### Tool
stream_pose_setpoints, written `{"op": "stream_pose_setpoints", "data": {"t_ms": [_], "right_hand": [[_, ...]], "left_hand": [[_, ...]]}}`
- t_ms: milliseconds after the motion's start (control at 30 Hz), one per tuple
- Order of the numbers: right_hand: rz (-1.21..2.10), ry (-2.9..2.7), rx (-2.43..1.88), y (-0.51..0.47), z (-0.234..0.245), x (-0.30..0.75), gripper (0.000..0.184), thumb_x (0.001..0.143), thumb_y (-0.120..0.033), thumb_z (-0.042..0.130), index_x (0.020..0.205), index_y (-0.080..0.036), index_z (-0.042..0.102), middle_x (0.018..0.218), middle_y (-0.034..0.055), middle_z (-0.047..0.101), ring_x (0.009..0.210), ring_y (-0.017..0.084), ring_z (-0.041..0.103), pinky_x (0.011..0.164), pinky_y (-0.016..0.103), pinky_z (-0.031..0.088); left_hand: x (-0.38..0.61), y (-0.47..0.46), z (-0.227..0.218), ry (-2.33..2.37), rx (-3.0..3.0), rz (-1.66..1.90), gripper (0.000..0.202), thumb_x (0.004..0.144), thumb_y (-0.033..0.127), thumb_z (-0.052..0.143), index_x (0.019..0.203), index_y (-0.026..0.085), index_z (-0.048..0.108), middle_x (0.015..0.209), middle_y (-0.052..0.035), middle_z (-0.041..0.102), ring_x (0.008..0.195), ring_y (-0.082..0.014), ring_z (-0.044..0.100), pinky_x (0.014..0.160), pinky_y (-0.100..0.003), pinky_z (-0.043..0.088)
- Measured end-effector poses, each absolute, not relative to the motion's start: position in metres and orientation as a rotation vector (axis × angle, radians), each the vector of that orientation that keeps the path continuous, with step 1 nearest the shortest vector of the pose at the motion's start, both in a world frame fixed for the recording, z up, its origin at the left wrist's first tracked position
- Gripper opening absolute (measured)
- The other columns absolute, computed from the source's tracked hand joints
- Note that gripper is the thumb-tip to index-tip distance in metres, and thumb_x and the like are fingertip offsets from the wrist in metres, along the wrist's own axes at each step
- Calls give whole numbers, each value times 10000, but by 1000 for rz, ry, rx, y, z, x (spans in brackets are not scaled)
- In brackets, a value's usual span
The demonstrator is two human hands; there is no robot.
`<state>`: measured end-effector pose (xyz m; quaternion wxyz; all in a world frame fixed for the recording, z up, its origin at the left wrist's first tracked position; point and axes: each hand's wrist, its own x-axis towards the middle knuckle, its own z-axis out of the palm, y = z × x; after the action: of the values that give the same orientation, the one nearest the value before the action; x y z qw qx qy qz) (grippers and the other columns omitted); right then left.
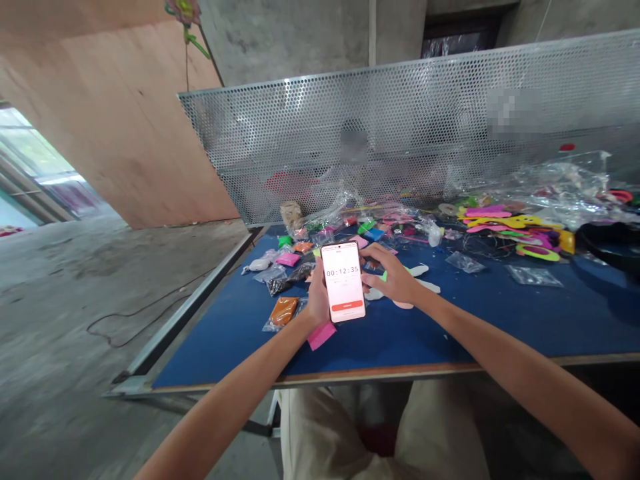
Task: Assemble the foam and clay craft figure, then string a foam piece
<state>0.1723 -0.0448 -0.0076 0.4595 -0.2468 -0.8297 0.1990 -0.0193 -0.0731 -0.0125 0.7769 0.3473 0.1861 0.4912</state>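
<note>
A smartphone (pixel 346 293) with a lit white screen is upright over the table's front part, its timer reading 00:12:35 above a red button. My left hand (pixel 318 298) is wrapped round the phone's left side. Beside the right edge is my right hand (pixel 396 275), thumb and forefinger apart; whether they touch the phone I cannot tell. White and pale-green flat cut-outs (pixel 431 287) lie behind my right hand. Under my left hand a pink piece (pixel 321 335) rests on the table, and a bagged orange-brown packet (pixel 284 311) lies to its left.
The blue tabletop (pixel 225 343) carries small colourful packets (pixel 289 259), clear bags (pixel 534 275) and a pile of bright foam-like shapes (pixel 520 223). A perforated metal panel (pixel 310 127) stands along the back. At the far right sits a black round object (pixel 613 243).
</note>
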Motion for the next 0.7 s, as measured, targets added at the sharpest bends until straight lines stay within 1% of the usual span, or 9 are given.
{"op": "stream_pose_setpoints", "data": {"t_ms": [100, 267, 400, 533, 700], "right_hand": [[480, -2027, -636, -45, -8, 171, 349, 887, -297, 577, 1230, -239, 557, 1078, 80, 562, 973, 228, 545, 814, 363, 473], [444, -1969, -708, -45, -8, 170, 276, 928, -364, 544, 1166, -230, 585, 1043, 70, 569, 822, 186, 546, 739, 340, 461], [446, -1921, -718, -45, -8, 170, 250, 944, -372, 522, 1136, -228, 595, 1022, 66, 573, 819, 183, 559, 703, 326, 458], [432, -1895, -700, -49, -7, 169, 207, 952, -357, 510, 1074, -224, 610, 965, 57, 572, 810, 183, 563, 675, 316, 452], [392, -1863, -721, -49, -6, 169, 205, 953, -368, 512, 1048, -231, 631, 921, 50, 573, 757, 173, 547, 671, 320, 443]], "left_hand": [[-20, -73, -12, 405, 746, 1053, 824, 908, 722, 268, 1276, 63, 599, 1047, -197, 717, 799, -311, 713, 742, -446, 557], [-20, -72, -13, 420, 753, 1041, 840, 898, 736, 269, 1316, 72, 569, 1062, -202, 711, 787, -314, 711, 726, -451, 559], [-20, -73, -13, 415, 773, 1033, 843, 897, 738, 262, 1304, 69, 574, 1068, -206, 704, 784, -317, 711, 705, -454, 564], [-20, -73, -14, 411, 812, 1060, 806, 906, 721, 271, 1295, 87, 582, 1077, -190, 702, 771, -309, 714, 698, -449, 569], [-20, -73, -14, 423, 816, 1050, 818, 896, 734, 276, 1235, 72, 616, 1064, -196, 699, 781, -328, 711, 705, -471, 566]]}}
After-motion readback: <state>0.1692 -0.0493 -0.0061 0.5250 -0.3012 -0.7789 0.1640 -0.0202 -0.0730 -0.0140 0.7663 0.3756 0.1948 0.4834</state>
